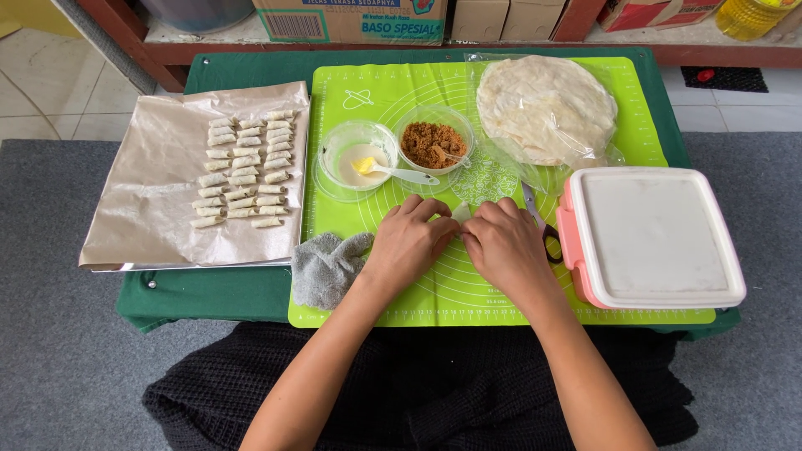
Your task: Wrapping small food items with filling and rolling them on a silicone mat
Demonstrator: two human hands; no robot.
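Together, the left hand (407, 240) and right hand (504, 242) met at the middle of the green silicone mat (393, 88), fingertips pinching a small pale wrapper piece (461, 212) between them. Just beyond stood a bowl of white paste (357, 155) with a spoon (399, 172) and a bowl of brown filling (433, 142). Left lay a tray of finished rolls (246, 167); right, a pink-rimmed lidded box (653, 236).
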